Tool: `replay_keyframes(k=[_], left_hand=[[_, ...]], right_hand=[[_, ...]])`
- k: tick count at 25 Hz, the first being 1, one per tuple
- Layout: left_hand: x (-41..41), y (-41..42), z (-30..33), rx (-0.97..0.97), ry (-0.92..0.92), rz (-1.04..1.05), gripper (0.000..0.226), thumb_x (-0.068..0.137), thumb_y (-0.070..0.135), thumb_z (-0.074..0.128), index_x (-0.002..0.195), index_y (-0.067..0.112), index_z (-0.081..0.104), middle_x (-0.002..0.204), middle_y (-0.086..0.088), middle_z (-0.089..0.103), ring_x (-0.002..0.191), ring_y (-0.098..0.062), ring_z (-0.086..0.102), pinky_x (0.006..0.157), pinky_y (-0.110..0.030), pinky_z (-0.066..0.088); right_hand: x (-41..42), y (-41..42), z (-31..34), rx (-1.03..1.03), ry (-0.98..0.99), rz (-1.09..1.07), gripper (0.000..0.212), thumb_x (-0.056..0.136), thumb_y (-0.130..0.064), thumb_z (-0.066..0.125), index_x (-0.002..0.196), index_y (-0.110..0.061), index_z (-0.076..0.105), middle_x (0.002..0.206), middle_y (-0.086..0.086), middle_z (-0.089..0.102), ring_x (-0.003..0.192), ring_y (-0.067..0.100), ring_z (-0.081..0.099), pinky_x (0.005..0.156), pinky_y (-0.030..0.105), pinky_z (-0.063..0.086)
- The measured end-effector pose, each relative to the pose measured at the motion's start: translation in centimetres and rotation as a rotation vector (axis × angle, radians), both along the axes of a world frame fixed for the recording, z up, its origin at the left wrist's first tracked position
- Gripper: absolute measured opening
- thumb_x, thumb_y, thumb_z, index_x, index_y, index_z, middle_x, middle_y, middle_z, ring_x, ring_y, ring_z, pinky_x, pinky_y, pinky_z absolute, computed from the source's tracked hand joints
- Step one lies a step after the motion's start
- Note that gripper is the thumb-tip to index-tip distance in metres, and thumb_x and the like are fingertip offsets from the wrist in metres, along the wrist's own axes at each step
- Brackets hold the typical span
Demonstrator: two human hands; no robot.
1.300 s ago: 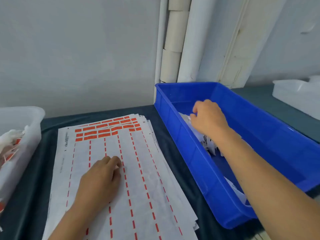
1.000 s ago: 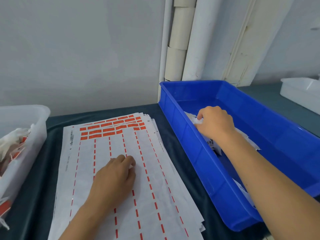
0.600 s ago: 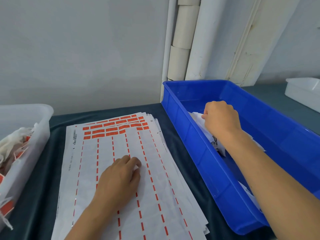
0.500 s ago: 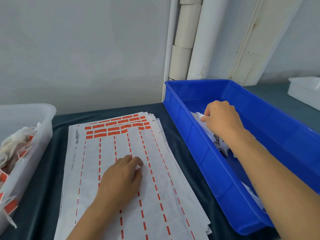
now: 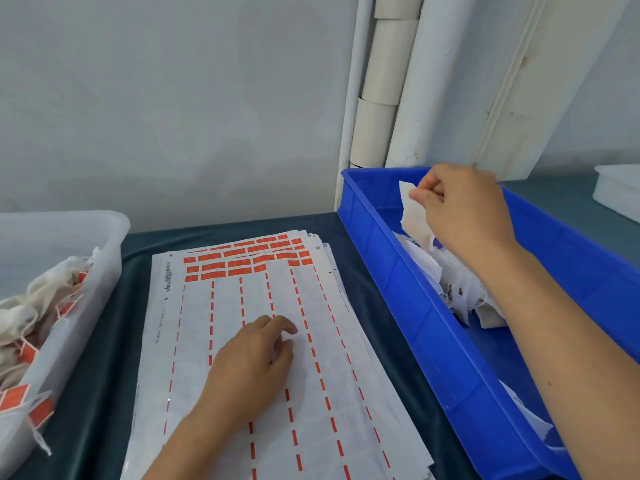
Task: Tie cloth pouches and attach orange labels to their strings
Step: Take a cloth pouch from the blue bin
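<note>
White cloth pouch pinched in your right hand, label sheets under your left.

Your right hand (image 5: 464, 213) pinches a white cloth pouch (image 5: 414, 216) by its top edge between thumb and fingers, lifted above the heap of pouches (image 5: 457, 285) in the blue bin (image 5: 450, 344) on your right. Your left hand (image 5: 249, 362) rests knuckles-up on the stack of label sheets (image 5: 263, 341), fingers loosely curled; you grip nothing that can be seen, though something small may sit at the fingertips. Orange labels (image 5: 242, 259) remain only in the far rows of the top sheet. At the left edge a clear tub (image 5: 104, 244) holds pouches with orange tags on their strings. Everything sits on the dark-covered desk (image 5: 107, 393), with a pale wall and white pipes (image 5: 391, 81) behind.
</note>
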State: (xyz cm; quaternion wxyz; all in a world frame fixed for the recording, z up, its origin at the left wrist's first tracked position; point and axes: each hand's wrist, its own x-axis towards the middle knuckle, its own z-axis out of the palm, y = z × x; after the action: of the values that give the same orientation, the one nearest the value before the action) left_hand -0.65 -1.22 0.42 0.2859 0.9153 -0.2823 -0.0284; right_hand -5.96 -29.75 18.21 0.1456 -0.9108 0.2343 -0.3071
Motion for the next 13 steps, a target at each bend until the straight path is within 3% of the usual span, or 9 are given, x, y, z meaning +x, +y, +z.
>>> replay_keyframes(k=[4,7,10,11,13], left_hand=[[0.2,0.9,2.1,-0.278,0.144,0.062,0.019,0.107,0.039,0.053,0.124,0.048,0.055,0.108,0.027,0.063,0.097,0.007,0.062,0.074,-0.008,0.044],[0.8,2.4,3.4,-0.532,0.190,0.056,0.036,0.105,0.052,0.052,0.141,0.049,0.048,0.127,0.029,0.062,0.116,0.017,0.055,0.084,-0.009,0.048],[2.3,4.2,3.4,-0.726,0.293,-0.026,0.053,0.103,0.057,0.054,0.152,0.038,0.044,0.141,0.026,0.059,0.128,0.008,0.056,0.096,-0.014,0.053],[2.7,4.8,3.1,-0.755,0.320,-0.029,0.051,0.103,0.055,0.056,0.148,0.032,0.050,0.136,0.021,0.064,0.123,0.003,0.062,0.095,-0.016,0.054],[3.3,5.6,2.2,-0.767,0.287,0.065,0.033,0.100,0.052,0.062,0.120,0.026,0.068,0.108,0.011,0.075,0.098,-0.005,0.071,0.081,-0.018,0.056]], right_hand=[[2.1,5.3,0.7,0.042,-0.071,0.258,0.012,0.098,-0.031,0.066,0.087,-0.026,0.064,0.086,-0.004,0.069,0.082,0.025,0.064,0.076,0.046,0.055],[3.9,10.1,-0.4,0.107,-0.007,0.494,0.013,0.094,-0.033,0.070,0.082,-0.031,0.064,0.075,-0.014,0.065,0.073,0.004,0.060,0.065,0.029,0.048],[5.8,14.1,-3.5,0.217,0.190,0.703,0.011,0.093,-0.035,0.071,0.083,-0.036,0.067,0.078,-0.022,0.067,0.075,-0.005,0.062,0.061,0.017,0.043],[6.3,15.0,-5.0,0.276,0.245,0.758,0.011,0.094,-0.034,0.071,0.084,-0.037,0.068,0.081,-0.024,0.067,0.075,-0.004,0.064,0.062,0.017,0.046],[7.4,16.5,-7.9,0.379,0.279,0.809,0.012,0.095,-0.030,0.070,0.085,-0.037,0.068,0.083,-0.024,0.067,0.076,-0.001,0.065,0.064,0.021,0.051]])
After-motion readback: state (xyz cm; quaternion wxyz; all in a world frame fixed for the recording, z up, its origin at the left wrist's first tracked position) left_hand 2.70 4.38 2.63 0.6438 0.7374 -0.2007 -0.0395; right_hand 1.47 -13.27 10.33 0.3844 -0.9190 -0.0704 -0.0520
